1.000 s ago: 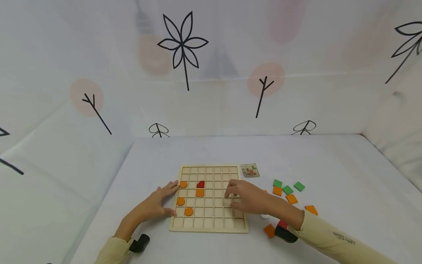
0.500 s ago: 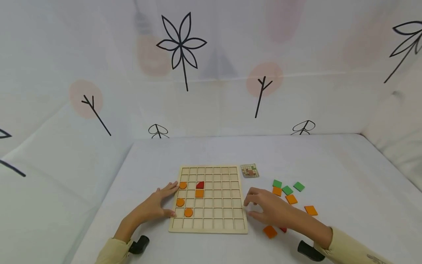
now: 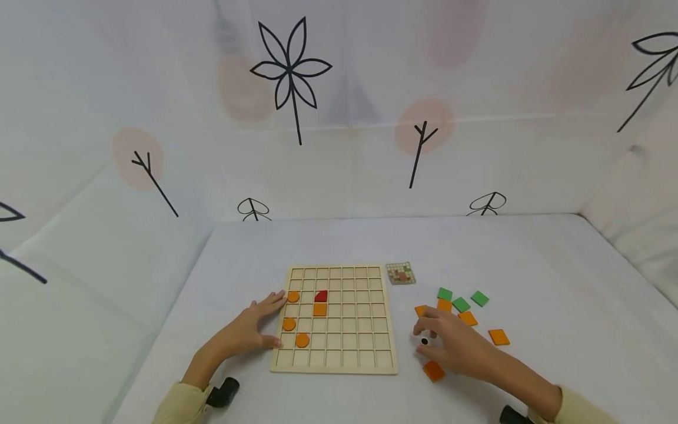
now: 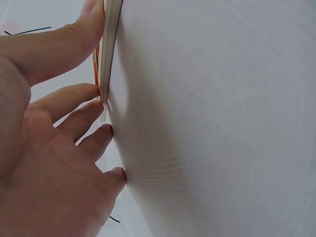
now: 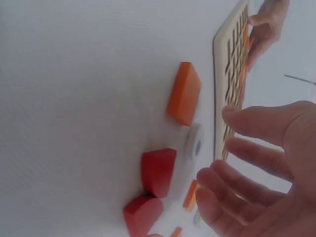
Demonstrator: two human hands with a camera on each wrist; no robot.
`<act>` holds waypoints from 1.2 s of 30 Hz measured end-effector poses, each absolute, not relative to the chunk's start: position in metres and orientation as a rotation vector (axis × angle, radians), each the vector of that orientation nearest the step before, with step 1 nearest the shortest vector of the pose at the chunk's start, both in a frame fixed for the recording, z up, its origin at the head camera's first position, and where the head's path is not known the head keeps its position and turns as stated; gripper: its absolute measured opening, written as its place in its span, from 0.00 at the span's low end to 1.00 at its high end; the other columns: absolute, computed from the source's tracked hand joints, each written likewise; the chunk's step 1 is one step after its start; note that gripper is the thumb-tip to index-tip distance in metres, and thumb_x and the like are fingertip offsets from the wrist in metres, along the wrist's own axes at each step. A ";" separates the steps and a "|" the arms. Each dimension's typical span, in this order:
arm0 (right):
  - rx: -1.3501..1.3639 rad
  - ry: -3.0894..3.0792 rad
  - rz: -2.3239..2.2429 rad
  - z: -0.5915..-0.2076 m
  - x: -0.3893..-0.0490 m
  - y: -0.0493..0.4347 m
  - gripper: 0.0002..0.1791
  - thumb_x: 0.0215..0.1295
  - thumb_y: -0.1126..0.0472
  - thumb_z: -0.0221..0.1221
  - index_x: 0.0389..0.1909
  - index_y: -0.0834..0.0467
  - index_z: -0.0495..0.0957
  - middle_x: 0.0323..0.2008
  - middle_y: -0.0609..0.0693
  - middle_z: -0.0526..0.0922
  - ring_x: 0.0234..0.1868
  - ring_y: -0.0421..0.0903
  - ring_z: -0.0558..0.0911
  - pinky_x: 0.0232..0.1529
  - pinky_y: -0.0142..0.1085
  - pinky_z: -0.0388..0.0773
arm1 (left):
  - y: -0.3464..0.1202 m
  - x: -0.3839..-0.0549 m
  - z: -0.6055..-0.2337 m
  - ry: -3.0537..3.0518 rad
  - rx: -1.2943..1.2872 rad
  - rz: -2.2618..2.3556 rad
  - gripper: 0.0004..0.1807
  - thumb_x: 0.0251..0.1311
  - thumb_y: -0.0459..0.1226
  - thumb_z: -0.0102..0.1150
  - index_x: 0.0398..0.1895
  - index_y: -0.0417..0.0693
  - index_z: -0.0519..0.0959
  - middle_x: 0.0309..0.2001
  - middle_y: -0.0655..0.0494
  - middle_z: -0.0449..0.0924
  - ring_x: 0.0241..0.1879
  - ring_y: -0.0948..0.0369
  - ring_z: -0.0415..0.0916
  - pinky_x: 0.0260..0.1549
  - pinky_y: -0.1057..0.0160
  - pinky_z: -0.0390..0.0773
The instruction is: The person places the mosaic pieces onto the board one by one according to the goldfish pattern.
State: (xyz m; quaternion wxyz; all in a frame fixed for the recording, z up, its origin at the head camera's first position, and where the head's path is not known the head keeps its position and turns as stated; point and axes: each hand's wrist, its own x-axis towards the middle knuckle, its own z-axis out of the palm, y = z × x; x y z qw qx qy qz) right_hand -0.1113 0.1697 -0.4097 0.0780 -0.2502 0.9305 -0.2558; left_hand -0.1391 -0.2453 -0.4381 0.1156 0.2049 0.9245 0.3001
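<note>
A pale wooden grid board (image 3: pixel 349 358) lies flat on the table. My left hand (image 3: pixel 249 328) rests along its left side, thumb and fingertips touching the edge (image 4: pixel 111 44). Seated in its squares are several orange discs (image 3: pixel 302 340), a red quarter-round piece (image 3: pixel 321 296) and an orange square tile (image 3: pixel 320 310). To the right of the board, my right hand (image 3: pixel 459 346) hovers with bent, parted fingers and nothing between them. Between its thumb and index finger shows a white round piece with a black centre (image 3: pixel 424 341), lying on the table (image 5: pixel 194 140).
Two red pieces (image 5: pixel 158 172) lie under the right hand, near an orange tile (image 3: pixel 434 371). Several green tiles (image 3: pixel 462 304) and orange tiles (image 3: pixel 499 337) are scattered farther right. A small printed pattern card (image 3: pixel 401 273) lies by the board's far right corner.
My right hand has moved off the right side of the board, rightward to the loose pieces. My left hand stays at the board's edge, and the pieces on the board have not moved.
</note>
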 end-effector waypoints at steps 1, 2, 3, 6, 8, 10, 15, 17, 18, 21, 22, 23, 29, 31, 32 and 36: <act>-0.738 2.801 -0.774 -0.411 -0.111 0.170 0.09 0.52 0.57 0.69 0.34 0.51 0.80 0.33 0.40 0.73 0.31 0.38 0.71 0.28 0.29 0.72 | -0.245 -0.139 -0.438 2.708 0.599 0.877 0.48 0.44 0.43 0.72 0.70 0.42 0.61 0.72 0.48 0.52 0.71 0.45 0.44 0.66 0.38 0.39; -0.725 2.813 -0.780 -0.413 -0.110 0.170 0.10 0.51 0.57 0.69 0.33 0.51 0.80 0.32 0.40 0.73 0.30 0.38 0.70 0.27 0.28 0.71 | -0.245 -0.139 -0.439 2.708 0.598 0.876 0.48 0.44 0.43 0.72 0.70 0.42 0.61 0.72 0.48 0.52 0.71 0.45 0.44 0.66 0.38 0.39; -0.708 2.826 -0.789 -0.415 -0.110 0.170 0.10 0.50 0.57 0.70 0.32 0.52 0.80 0.31 0.40 0.73 0.29 0.39 0.69 0.26 0.28 0.70 | -0.245 -0.140 -0.439 2.707 0.599 0.876 0.48 0.44 0.43 0.72 0.70 0.42 0.61 0.72 0.48 0.52 0.71 0.45 0.44 0.66 0.38 0.39; -0.633 2.850 -0.819 -0.419 -0.109 0.169 0.11 0.47 0.56 0.72 0.29 0.53 0.80 0.28 0.41 0.73 0.27 0.40 0.68 0.25 0.28 0.68 | -0.246 -0.140 -0.439 2.710 0.601 0.869 0.48 0.44 0.43 0.72 0.70 0.43 0.61 0.72 0.48 0.52 0.71 0.45 0.44 0.66 0.38 0.39; -0.564 2.854 -0.846 -0.421 -0.109 0.167 0.12 0.45 0.57 0.73 0.27 0.54 0.80 0.26 0.42 0.73 0.26 0.40 0.68 0.23 0.28 0.69 | -0.246 -0.140 -0.439 2.710 0.601 0.868 0.48 0.45 0.43 0.72 0.70 0.43 0.61 0.72 0.48 0.52 0.71 0.46 0.44 0.66 0.38 0.40; -0.491 2.856 -0.855 -0.423 -0.109 0.165 0.11 0.45 0.58 0.73 0.26 0.54 0.79 0.24 0.42 0.71 0.25 0.41 0.68 0.22 0.27 0.69 | -0.246 -0.140 -0.439 2.706 0.598 0.879 0.48 0.44 0.43 0.72 0.70 0.42 0.61 0.72 0.48 0.52 0.72 0.46 0.44 0.66 0.39 0.39; -0.508 2.849 -0.857 -0.427 -0.110 0.161 0.09 0.47 0.62 0.71 0.27 0.52 0.81 0.26 0.41 0.73 0.27 0.40 0.69 0.25 0.26 0.72 | -0.247 -0.140 -0.438 2.694 0.591 0.902 0.48 0.44 0.43 0.72 0.70 0.42 0.60 0.73 0.49 0.51 0.72 0.47 0.44 0.67 0.40 0.38; -0.573 2.829 -0.879 -0.428 -0.111 0.161 0.09 0.47 0.65 0.70 0.29 0.52 0.81 0.28 0.41 0.74 0.28 0.39 0.70 0.27 0.27 0.73 | -0.247 -0.140 -0.438 2.693 0.588 0.898 0.48 0.44 0.43 0.72 0.70 0.43 0.60 0.73 0.49 0.51 0.72 0.47 0.44 0.67 0.40 0.38; -0.592 2.818 -0.892 -0.428 -0.111 0.161 0.09 0.48 0.66 0.70 0.29 0.53 0.81 0.28 0.42 0.74 0.28 0.39 0.70 0.27 0.27 0.73 | -0.247 -0.140 -0.438 2.692 0.586 0.896 0.48 0.45 0.43 0.72 0.70 0.43 0.60 0.73 0.49 0.51 0.72 0.47 0.44 0.67 0.40 0.38; -0.597 2.807 -0.934 -0.429 -0.111 0.159 0.10 0.47 0.66 0.70 0.30 0.54 0.81 0.28 0.42 0.74 0.28 0.39 0.70 0.26 0.26 0.73 | -0.246 -0.140 -0.438 2.695 0.586 0.891 0.48 0.45 0.43 0.72 0.71 0.43 0.60 0.73 0.49 0.51 0.72 0.47 0.44 0.67 0.40 0.38; -0.586 2.814 -0.941 -0.429 -0.111 0.159 0.10 0.47 0.65 0.71 0.30 0.54 0.81 0.28 0.42 0.73 0.28 0.39 0.70 0.25 0.26 0.73 | -0.246 -0.140 -0.438 2.697 0.586 0.889 0.48 0.45 0.43 0.72 0.71 0.43 0.60 0.73 0.50 0.51 0.72 0.48 0.44 0.67 0.40 0.38; -0.574 2.818 -0.948 -0.429 -0.111 0.158 0.10 0.47 0.64 0.71 0.30 0.55 0.81 0.27 0.42 0.73 0.27 0.39 0.70 0.25 0.26 0.73 | -0.246 -0.140 -0.438 2.699 0.587 0.887 0.48 0.45 0.43 0.72 0.71 0.43 0.60 0.73 0.50 0.51 0.72 0.48 0.44 0.67 0.40 0.38; -0.647 2.833 -0.945 -0.430 -0.115 0.156 0.09 0.47 0.65 0.71 0.29 0.56 0.81 0.25 0.41 0.73 0.25 0.37 0.68 0.23 0.26 0.71 | -0.246 -0.140 -0.438 2.699 0.577 0.889 0.48 0.45 0.43 0.72 0.71 0.44 0.60 0.73 0.51 0.51 0.72 0.48 0.44 0.68 0.41 0.38; -0.706 2.835 -0.948 -0.430 -0.117 0.156 0.09 0.47 0.66 0.70 0.30 0.56 0.82 0.24 0.41 0.72 0.24 0.36 0.68 0.23 0.26 0.70 | -0.246 -0.140 -0.437 2.696 0.575 0.892 0.48 0.45 0.43 0.72 0.71 0.44 0.60 0.73 0.51 0.51 0.72 0.48 0.44 0.68 0.41 0.38; -0.731 2.832 -0.950 -0.429 -0.118 0.155 0.08 0.48 0.66 0.70 0.30 0.56 0.82 0.24 0.41 0.72 0.24 0.36 0.68 0.23 0.26 0.70 | -0.246 -0.140 -0.437 2.694 0.578 0.892 0.48 0.45 0.43 0.72 0.71 0.43 0.60 0.73 0.50 0.51 0.72 0.48 0.44 0.67 0.41 0.38; -0.766 2.830 -0.936 -0.424 -0.121 0.148 0.07 0.49 0.65 0.69 0.31 0.56 0.82 0.26 0.40 0.72 0.26 0.36 0.69 0.23 0.26 0.71 | -0.246 -0.139 -0.435 2.690 0.576 0.892 0.48 0.45 0.43 0.72 0.70 0.43 0.60 0.73 0.50 0.51 0.72 0.48 0.44 0.67 0.41 0.38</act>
